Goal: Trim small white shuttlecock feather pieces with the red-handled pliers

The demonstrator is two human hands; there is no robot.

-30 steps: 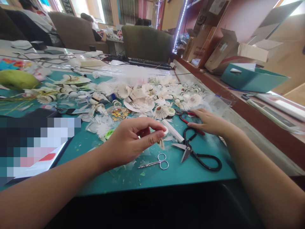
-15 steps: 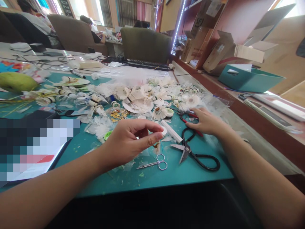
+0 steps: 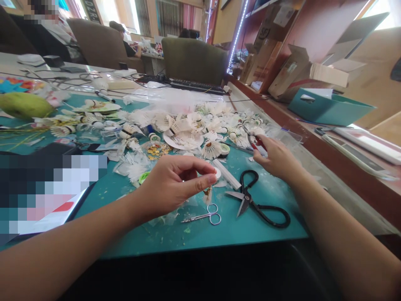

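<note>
- left hand (image 3: 173, 188): thumb and forefinger pinching a small white disc (image 3: 217, 173), other fingers curled in; disc sits at the fingertips, at 2 o'clock from the palm, above the mat, can't tell if it touches
- right hand (image 3: 277, 159): fingers curled, closed on the red handles of pliers (image 3: 257, 144), which point to 11 o'clock, over the mat's far edge
- mat (image 3: 250, 236): teal, under both hands, littered with scraps
- scissors (image 3: 247, 198): black handles, lying open on the mat at 6 o'clock from the right hand, not touched
- snips (image 3: 203, 216): small, steel, at 6 o'clock from the disc
- white bar (image 3: 227, 174): just beside the disc, at 3 o'clock
- shuttlecocks (image 3: 188, 125): heaped at 12 o'clock from the left hand, around a plate (image 3: 178, 142)
- tape roll (image 3: 224, 150): at the heap's near edge
- teal box (image 3: 326, 108): on the shelf at 2 o'clock
- keyboard (image 3: 197, 85): beyond the heap
</note>
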